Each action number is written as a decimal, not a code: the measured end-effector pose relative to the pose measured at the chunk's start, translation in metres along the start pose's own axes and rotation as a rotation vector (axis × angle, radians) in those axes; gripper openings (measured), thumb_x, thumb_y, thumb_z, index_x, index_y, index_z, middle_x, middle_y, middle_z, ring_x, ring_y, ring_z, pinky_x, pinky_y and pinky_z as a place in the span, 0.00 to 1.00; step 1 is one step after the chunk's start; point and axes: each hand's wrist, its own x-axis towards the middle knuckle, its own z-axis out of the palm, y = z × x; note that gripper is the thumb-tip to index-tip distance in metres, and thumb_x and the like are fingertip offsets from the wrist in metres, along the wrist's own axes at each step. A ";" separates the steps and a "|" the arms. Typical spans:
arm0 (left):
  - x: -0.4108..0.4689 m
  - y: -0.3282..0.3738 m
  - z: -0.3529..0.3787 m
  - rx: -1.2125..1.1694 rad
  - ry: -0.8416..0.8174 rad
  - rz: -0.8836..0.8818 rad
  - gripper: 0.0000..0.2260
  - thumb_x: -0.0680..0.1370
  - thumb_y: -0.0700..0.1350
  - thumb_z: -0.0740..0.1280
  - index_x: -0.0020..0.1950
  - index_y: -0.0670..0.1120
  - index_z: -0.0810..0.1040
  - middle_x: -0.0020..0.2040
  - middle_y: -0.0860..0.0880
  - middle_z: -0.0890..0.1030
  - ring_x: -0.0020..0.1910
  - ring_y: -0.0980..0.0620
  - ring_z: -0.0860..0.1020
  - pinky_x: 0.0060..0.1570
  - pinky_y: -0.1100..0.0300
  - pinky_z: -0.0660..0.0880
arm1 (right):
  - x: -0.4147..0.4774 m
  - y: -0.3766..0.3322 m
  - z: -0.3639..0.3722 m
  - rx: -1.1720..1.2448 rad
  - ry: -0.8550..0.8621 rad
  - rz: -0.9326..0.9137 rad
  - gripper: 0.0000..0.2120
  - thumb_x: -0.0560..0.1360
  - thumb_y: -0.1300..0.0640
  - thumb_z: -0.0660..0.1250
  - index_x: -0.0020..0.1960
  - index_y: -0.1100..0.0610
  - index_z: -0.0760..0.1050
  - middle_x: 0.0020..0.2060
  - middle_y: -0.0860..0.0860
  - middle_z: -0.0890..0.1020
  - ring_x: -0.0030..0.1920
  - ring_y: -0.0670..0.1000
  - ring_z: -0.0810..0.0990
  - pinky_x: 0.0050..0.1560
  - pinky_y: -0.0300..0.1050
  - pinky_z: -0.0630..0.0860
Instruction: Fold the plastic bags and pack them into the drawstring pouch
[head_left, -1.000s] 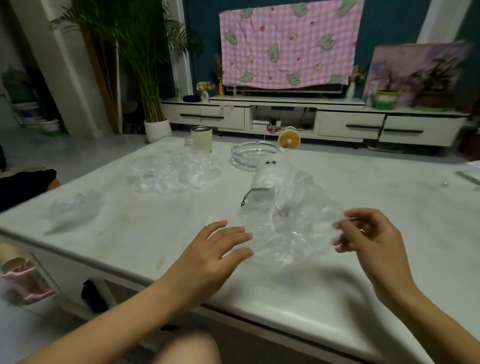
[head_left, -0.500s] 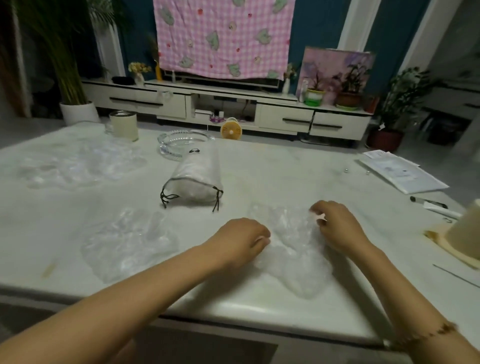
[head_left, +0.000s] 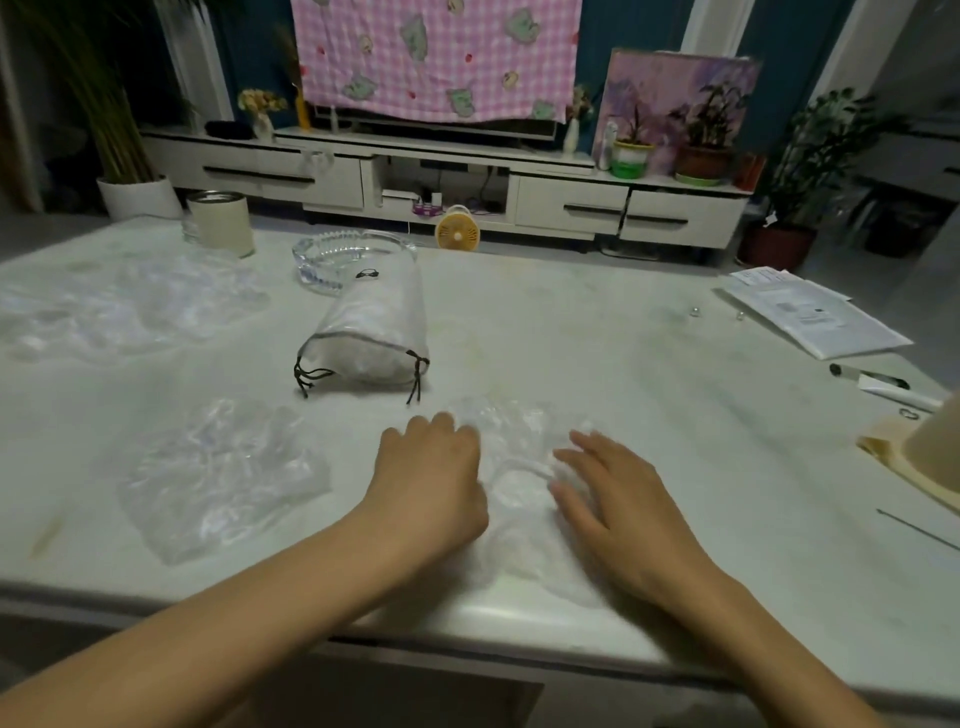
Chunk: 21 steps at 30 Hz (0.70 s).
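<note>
The clear, crumpled plastic bag (head_left: 522, 499) lies near the front edge of the pale marble tabletop (head_left: 649, 364), under both hands. The right hand (head_left: 618, 504) presses it flat, grip wide and fingers spread. The left hand (head_left: 431, 483) rests on its left edge with fingers bent under; I cannot tell whether that grip pinches the film. This looks like smoothing before the first fold, so next one edge needs lifting and laying over. The white translucent drawstring pouch (head_left: 371, 332), already bulging, lies just beyond. Print on the white papers (head_left: 810, 317) is unreadable.
</note>
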 end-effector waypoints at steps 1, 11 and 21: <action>0.003 0.005 0.004 -0.118 0.141 0.051 0.11 0.77 0.45 0.57 0.57 0.45 0.73 0.55 0.46 0.74 0.57 0.43 0.72 0.52 0.54 0.66 | 0.002 -0.002 -0.002 0.051 0.119 0.003 0.20 0.81 0.49 0.54 0.71 0.53 0.67 0.73 0.49 0.64 0.74 0.49 0.59 0.69 0.36 0.48; 0.025 -0.014 0.063 -0.222 -0.240 0.166 0.50 0.60 0.78 0.29 0.77 0.55 0.43 0.77 0.48 0.38 0.75 0.51 0.34 0.73 0.54 0.33 | 0.018 0.012 0.021 -0.097 -0.288 -0.022 0.52 0.58 0.22 0.26 0.77 0.46 0.39 0.76 0.47 0.39 0.75 0.47 0.36 0.72 0.43 0.32; 0.014 -0.019 0.053 -0.217 0.046 0.257 0.39 0.73 0.70 0.38 0.71 0.49 0.68 0.75 0.44 0.61 0.76 0.46 0.55 0.73 0.55 0.44 | 0.005 0.002 0.006 0.112 0.085 0.051 0.31 0.75 0.38 0.45 0.71 0.52 0.67 0.72 0.48 0.67 0.73 0.47 0.61 0.70 0.36 0.50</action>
